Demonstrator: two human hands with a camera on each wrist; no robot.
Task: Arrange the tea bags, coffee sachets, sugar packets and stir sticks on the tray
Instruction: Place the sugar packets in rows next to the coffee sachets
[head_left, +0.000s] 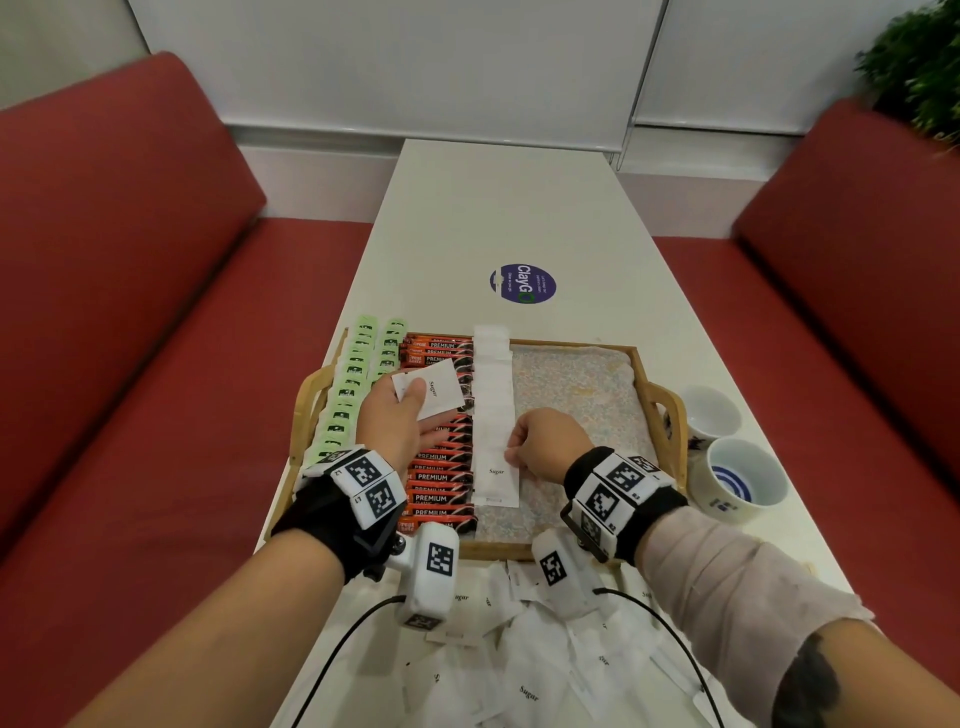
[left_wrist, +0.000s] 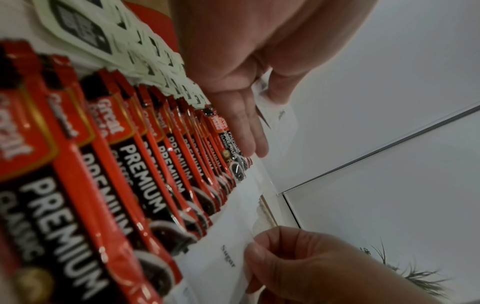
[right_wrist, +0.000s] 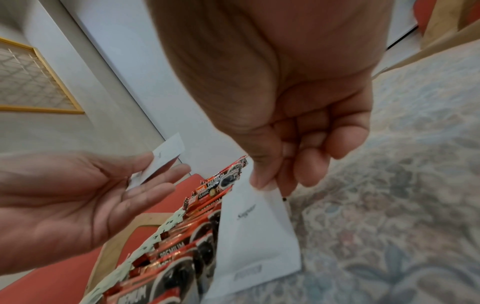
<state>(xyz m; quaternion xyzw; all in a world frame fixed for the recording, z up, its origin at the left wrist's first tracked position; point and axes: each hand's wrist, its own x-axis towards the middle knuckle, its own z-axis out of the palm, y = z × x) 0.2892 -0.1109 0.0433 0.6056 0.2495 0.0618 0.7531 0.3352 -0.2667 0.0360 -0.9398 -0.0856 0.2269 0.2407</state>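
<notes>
Loose sugar packets (head_left: 524, 670) litter the white worktop (head_left: 519, 218) nearest, before the wooden tray (head_left: 655, 400). Red benches (head_left: 130, 270) flank it. Left hand (head_left: 395, 415) pinches one packet (head_left: 434, 389); right hand (head_left: 545, 441) pinches the nearest packet in the tray's row (head_left: 496, 470).

White table (head_left: 519, 218) (long, narrow): wooden tray (head_left: 655, 395), 2 cups (head_left: 712, 410), loose sugar packets (head_left: 530, 675).

Sugar packets (head_left: 496, 473) read "Sugar"; coffee sachets (head_left: 439, 477) "Great Taste PREMIUM CLASSIC"; table sticker (head_left: 522, 283) "ClayGO".
</notes>
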